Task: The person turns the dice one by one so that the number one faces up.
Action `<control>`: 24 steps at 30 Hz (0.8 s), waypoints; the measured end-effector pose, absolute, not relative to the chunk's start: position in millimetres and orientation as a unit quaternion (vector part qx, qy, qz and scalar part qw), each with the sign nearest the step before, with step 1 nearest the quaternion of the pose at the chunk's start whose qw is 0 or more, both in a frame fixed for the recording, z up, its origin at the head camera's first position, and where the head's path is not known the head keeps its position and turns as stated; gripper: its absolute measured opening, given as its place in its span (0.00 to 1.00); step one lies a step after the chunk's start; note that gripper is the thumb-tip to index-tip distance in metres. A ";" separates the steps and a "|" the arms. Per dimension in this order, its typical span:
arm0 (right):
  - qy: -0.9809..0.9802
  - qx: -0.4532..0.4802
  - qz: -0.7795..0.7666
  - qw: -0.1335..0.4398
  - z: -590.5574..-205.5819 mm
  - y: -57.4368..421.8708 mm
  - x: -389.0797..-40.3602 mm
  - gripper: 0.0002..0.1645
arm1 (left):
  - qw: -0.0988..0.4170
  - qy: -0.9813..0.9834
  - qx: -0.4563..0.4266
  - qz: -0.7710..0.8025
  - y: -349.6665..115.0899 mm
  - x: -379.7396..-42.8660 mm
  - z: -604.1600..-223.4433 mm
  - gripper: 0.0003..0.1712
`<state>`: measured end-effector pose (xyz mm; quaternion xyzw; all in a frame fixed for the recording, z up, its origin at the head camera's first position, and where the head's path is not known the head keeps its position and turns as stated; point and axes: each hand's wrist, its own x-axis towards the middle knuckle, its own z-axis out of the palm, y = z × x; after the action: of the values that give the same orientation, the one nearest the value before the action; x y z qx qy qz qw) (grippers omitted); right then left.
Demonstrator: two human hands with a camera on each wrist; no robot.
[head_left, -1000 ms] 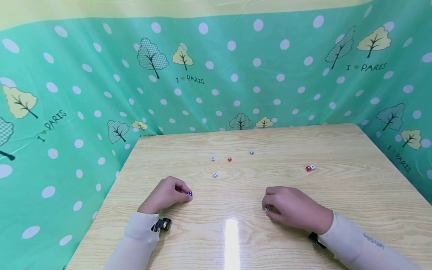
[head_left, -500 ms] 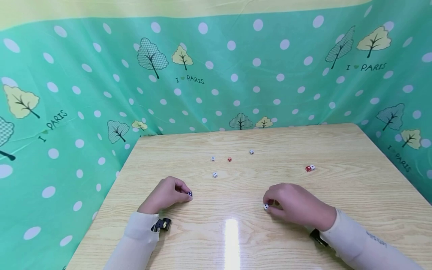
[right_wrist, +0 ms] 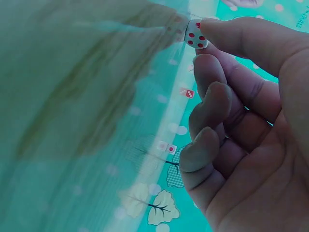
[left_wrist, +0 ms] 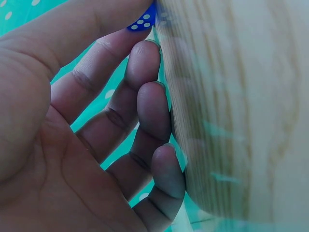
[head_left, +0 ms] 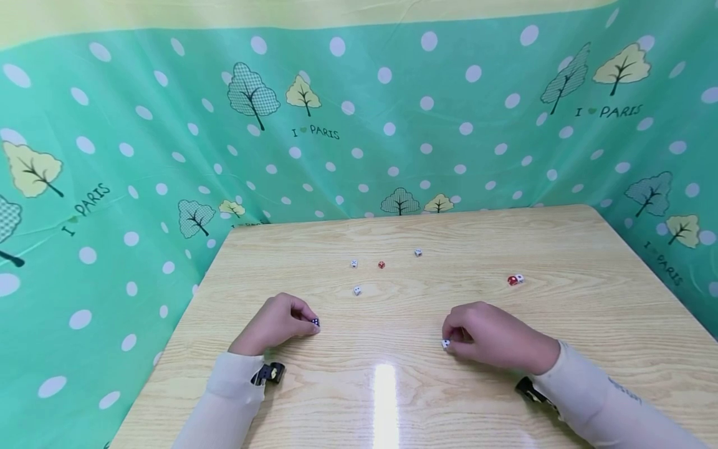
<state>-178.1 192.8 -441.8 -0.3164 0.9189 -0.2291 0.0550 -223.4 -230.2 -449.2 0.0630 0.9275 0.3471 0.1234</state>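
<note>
My left hand (head_left: pixel 278 324) rests on the table at the left and pinches a blue die (head_left: pixel 316 322) with white pips between thumb and index finger. In the left wrist view the die's lower part shows at the top, right at the tabletop, and the other fingertips lie along the wood. Over on the right, my right hand (head_left: pixel 493 337) pinches a white die (head_left: pixel 445 343) between thumb and forefinger, close to the tabletop. The right wrist view shows red pips on one face of this die, with the remaining fingers curled loosely below.
Beyond the hands on the wooden table (head_left: pixel 314 405) lie white dice (head_left: pixel 357 290), (head_left: pixel 354 264) and a red die (head_left: pixel 381 265). Another white die (head_left: pixel 418 252) sits farther back. At right, a red die (head_left: pixel 513 280) lies against a white die (head_left: pixel 520 279). A green curtain (head_left: pixel 359 168) hangs behind.
The white die has turned in my right hand's fingers and shows a different face. That hand has shifted slightly away from me and to the right. My left hand stays put with the blue die.
</note>
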 end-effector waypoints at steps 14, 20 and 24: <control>0.930 -0.316 -0.183 0.031 -439.0 193.9 -176.0 0.07 | 0.124 0.927 0.061 0.350 -230.3 -222.4 -449.0 0.08; 0.906 -0.392 -0.157 -0.023 -434.1 192.5 -171.6 0.15 | 0.123 0.927 0.066 0.347 -230.6 -222.9 -449.8 0.08; 0.885 -0.440 -0.132 -0.074 -434.2 188.5 -169.4 0.22 | 0.121 0.929 0.068 0.344 -230.4 -223.8 -450.2 0.07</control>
<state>-169.4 188.5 -434.2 -0.4400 0.8852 -0.1315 -0.0744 -223.8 -230.4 -450.2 0.0679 0.9285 0.3445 0.1209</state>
